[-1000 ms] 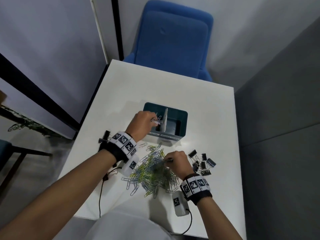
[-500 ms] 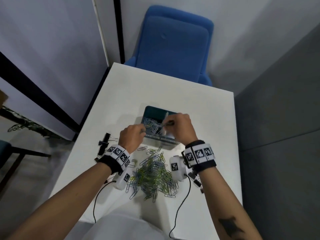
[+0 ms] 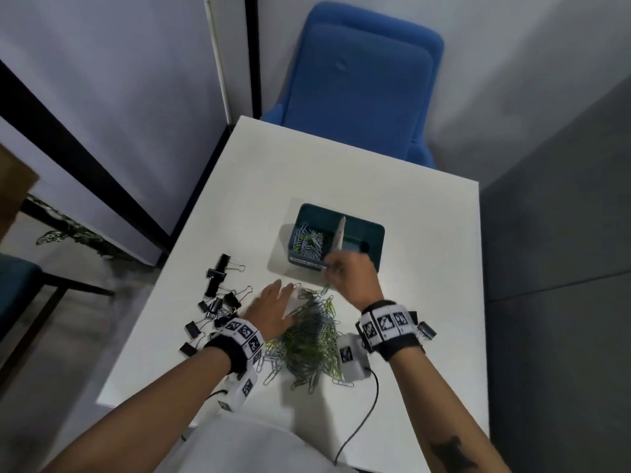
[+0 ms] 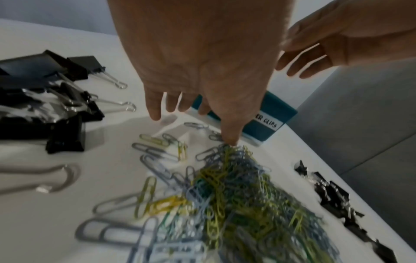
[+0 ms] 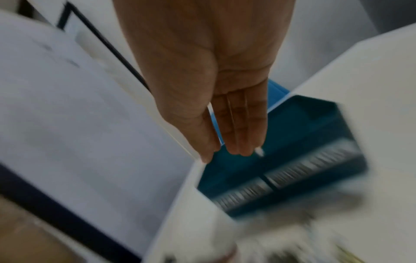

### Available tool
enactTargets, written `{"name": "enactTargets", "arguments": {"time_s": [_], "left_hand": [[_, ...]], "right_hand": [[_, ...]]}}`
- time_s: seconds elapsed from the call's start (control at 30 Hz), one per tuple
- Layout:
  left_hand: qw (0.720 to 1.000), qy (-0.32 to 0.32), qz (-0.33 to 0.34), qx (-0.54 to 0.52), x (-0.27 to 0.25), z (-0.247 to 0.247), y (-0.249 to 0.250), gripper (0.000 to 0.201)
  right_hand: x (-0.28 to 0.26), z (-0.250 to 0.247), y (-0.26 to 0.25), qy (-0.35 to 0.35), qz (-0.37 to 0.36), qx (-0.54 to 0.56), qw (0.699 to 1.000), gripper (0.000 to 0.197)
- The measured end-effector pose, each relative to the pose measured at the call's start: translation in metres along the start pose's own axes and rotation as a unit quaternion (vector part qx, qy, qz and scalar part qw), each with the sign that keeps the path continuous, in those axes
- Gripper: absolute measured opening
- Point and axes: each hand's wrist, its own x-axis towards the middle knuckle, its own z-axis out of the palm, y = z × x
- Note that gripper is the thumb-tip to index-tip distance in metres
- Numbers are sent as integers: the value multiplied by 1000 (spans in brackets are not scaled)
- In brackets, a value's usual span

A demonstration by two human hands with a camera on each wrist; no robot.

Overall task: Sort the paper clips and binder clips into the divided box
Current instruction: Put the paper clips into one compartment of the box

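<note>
Teal divided box (image 3: 360,230) sits past the middle of the white table (image 3: 392,192), its long axis running left to right across the person's view and its white divider (image 3: 340,233) standing upright from front to back. The left compartment holds a small heap of paper clips (image 3: 307,241); the right one shows mostly bare floor. A label on the box's near wall reads "…ER CLIPS" in the left wrist view (the rest is hidden by the thumb).

Between box and person lies the main pile of paper clips (image 3: 312,339), a tangle with no single direction. Black binder clips (image 3: 218,295) are scattered near the table's left edge, wire handles mostly pointing right; a few more binder clips (image 3: 425,329) lie near the right edge, partly behind the wrist band.

The left hand (image 3: 273,310) hovers flat, fingers spread, its thumb tip touching the pile's far end. The right hand (image 3: 351,278) hangs at the box's near wall, fingers straight and together, holding nothing visible.

Bare tabletop stretches beyond the box toward the blue chair (image 3: 362,83).
</note>
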Motion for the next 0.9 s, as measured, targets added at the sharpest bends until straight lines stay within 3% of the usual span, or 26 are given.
{"name": "enactTargets", "arguments": {"time_s": [0.07, 0.2, 0.3, 0.43, 0.53, 0.77, 0.9], "left_hand": [[999, -42, 11, 27, 2, 10, 3, 81], [983, -64, 88, 146, -5, 28, 10, 93], [977, -45, 127, 168, -11, 36, 12, 91], [980, 31, 139, 139, -12, 39, 13, 73], [983, 58, 142, 98, -12, 35, 14, 61], [986, 81, 133, 51, -10, 25, 11, 34], [984, 105, 143, 27, -16, 10, 17, 28]], "right_hand": [[-27, 20, 18, -73, 19, -47, 996, 33], [-65, 51, 54, -220, 101, -118, 963, 90], [-82, 72, 63, -229, 104, -139, 958, 102], [-90, 94, 63, -174, 58, -173, 968, 88], [-88, 100, 60, -128, 52, -140, 980, 70], [-76, 88, 50, -121, 73, -88, 986, 23], [-72, 82, 53, -116, 79, -82, 987, 24]]}}
